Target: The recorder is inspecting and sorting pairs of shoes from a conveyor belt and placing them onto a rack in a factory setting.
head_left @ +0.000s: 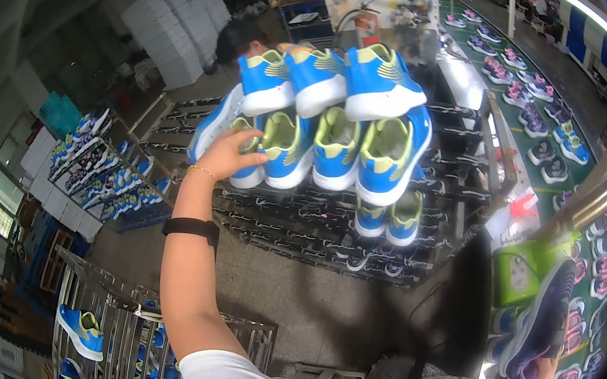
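Observation:
My left hand [228, 155] reaches over the left end of a row of blue sneakers with white soles and lime linings. Its thumb and fingers are apart, at the collar of the end sneaker [247, 177]; a firm grip does not show. Beside it stands another blue sneaker [287, 162], with more to its right. An upper row, including one blue sneaker [382, 87], rests on top. At the lower right, my right hand [547, 370], mostly cut off by the frame edge, is closed on a dark purplish sneaker [542, 321], tilted with its toe up.
Below the sneakers is a dark slatted rack [286, 230]. A metal rack [107, 330] with blue sneakers stands at the lower left, a shoe shelf [98, 170] beyond. Along the right runs a green conveyor [516, 115] carrying shoes. A person [242, 40] is behind the stack.

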Action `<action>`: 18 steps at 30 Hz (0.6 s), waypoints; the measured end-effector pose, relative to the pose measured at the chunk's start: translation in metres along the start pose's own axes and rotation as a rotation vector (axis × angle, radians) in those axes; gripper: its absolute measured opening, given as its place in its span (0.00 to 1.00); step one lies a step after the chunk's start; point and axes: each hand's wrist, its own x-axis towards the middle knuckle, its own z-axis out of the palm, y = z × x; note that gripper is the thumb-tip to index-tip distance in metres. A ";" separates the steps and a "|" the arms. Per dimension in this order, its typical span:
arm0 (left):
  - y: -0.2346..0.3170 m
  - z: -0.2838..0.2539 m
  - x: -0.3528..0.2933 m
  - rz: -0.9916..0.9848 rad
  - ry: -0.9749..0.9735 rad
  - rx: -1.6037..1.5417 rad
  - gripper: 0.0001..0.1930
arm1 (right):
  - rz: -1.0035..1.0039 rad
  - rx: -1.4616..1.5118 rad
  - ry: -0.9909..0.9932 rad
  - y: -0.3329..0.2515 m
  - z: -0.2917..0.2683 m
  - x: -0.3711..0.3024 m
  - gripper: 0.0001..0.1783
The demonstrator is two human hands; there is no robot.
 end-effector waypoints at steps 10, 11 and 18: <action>0.106 0.003 0.017 0.308 0.018 -0.172 0.14 | 0.179 0.324 0.065 -0.039 -0.024 -0.028 0.29; 0.107 0.012 0.021 0.403 -0.023 -0.060 0.20 | 0.186 0.357 0.075 -0.043 -0.025 -0.025 0.30; 0.128 0.058 0.046 0.347 -0.311 0.212 0.33 | 0.191 0.622 0.142 -0.061 -0.022 -0.016 0.36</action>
